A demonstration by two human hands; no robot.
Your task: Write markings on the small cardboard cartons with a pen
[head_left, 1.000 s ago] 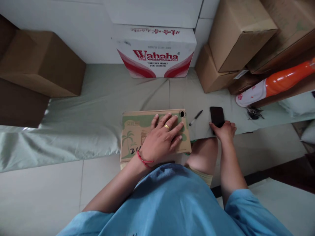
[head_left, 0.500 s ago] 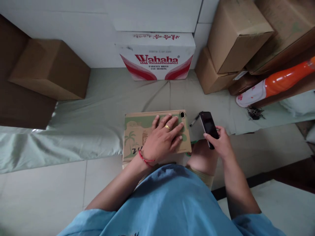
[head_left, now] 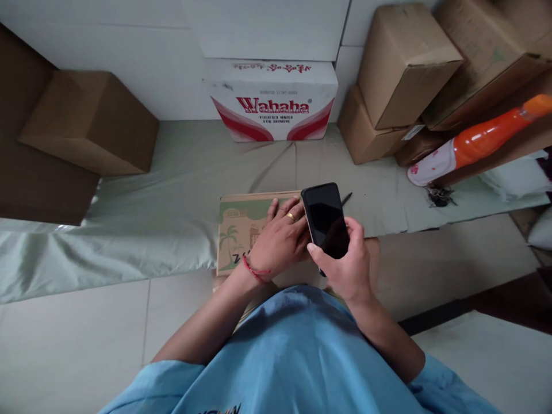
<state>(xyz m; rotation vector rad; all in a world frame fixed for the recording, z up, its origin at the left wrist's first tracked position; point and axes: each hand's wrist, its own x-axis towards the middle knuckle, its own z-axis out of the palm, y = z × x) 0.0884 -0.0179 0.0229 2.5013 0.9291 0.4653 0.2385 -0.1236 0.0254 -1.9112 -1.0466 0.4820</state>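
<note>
My left hand [head_left: 282, 236] lies flat with its fingers stretched out on top of a cardboard box [head_left: 235, 221] printed with a green band and a palm tree. My right hand [head_left: 351, 261] grips a black smartphone [head_left: 325, 218], its dark screen turned up toward me. The phone is above the box's right end and hides that end along with some of my left fingertips. Behind the phone, the tip of a black pen [head_left: 347, 198] shows on the cloth.
A white and red Wahaha water carton [head_left: 273, 106] stands against the wall on a cloth-covered ledge [head_left: 185, 190]. Brown cartons are at left [head_left: 90, 121] and stacked at right [head_left: 405, 63]. An orange bottle [head_left: 478, 141] leans at the right, near a bunch of keys [head_left: 440, 195].
My right hand has brought the phone leftward, from beside the box to over its right end. My left hand has stayed on the box. The view has shifted slightly.
</note>
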